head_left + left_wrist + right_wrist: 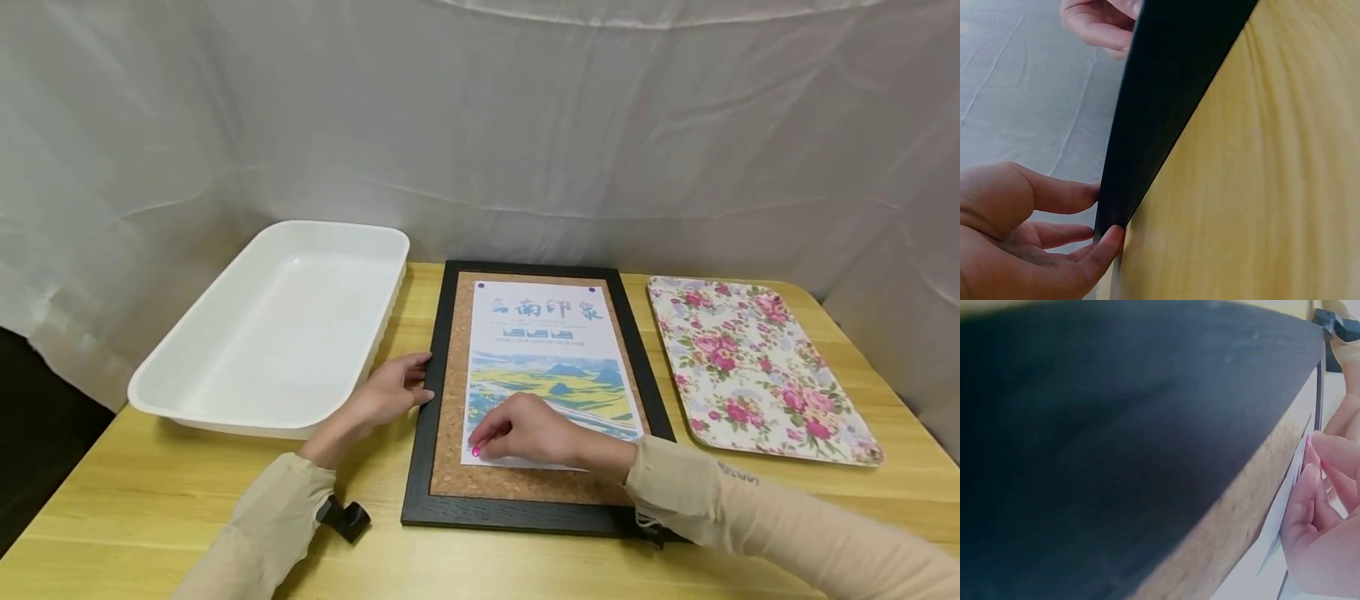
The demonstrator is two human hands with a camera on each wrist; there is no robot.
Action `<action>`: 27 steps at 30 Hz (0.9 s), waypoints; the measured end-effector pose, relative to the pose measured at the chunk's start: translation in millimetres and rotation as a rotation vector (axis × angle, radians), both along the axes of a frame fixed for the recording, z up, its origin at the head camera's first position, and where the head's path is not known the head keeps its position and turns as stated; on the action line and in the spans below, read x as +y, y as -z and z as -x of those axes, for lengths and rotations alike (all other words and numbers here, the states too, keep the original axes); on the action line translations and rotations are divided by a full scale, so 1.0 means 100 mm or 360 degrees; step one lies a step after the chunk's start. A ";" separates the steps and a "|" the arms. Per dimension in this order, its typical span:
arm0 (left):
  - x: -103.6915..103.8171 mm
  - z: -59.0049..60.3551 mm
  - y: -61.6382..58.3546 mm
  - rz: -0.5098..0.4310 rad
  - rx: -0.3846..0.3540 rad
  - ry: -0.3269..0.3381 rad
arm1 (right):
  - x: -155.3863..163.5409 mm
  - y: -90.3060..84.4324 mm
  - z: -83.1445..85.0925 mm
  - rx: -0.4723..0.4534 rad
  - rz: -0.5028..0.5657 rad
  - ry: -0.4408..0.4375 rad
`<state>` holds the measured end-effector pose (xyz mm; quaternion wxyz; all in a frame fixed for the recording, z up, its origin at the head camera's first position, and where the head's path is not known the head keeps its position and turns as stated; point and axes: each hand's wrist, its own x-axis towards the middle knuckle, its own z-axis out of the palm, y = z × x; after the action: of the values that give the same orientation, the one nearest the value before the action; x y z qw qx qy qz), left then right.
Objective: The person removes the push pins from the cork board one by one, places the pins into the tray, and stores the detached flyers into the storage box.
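A poster [555, 333] with a printed landscape lies on a black-framed cork board [447, 433]. Purple push pins [592, 289] sit at its two top corners. My right hand [528, 429] pinches a pink push pin [476, 452] at the poster's lower left corner; the right wrist view shows the pin [1309, 442] between thumb and fingertip. Whether its point is in the cork is hidden. My left hand [390, 387] touches the frame's left side. In the left wrist view, fairly straight fingers of the left hand [1041, 231] rest against the frame's outer side [1141, 125].
A deep white tray [270, 333] stands left of the board, close to the left forearm. To the right lies a flat floral tray [757, 367]. The wooden table [375, 533] meets a grey cloth backdrop [525, 125] behind.
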<state>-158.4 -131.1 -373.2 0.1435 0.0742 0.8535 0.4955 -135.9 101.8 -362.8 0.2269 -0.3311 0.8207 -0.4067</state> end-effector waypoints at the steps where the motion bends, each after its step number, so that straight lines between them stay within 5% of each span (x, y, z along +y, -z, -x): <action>1: 0.00 0.00 0.00 0.0001 0.0005 0.0004 | 0.00 0.00 0.00 0.0000 0.0001 -0.0006; 27: 0.00 0.01 0.02 -0.0017 0.0009 0.0003 | -0.08 -0.02 0.01 0.0047 -0.0032 -0.0051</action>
<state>-159.8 -131.0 -375.6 0.1410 0.0772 0.8511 0.4998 -137.4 93.9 -360.6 0.2246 -0.3479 0.8225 -0.3899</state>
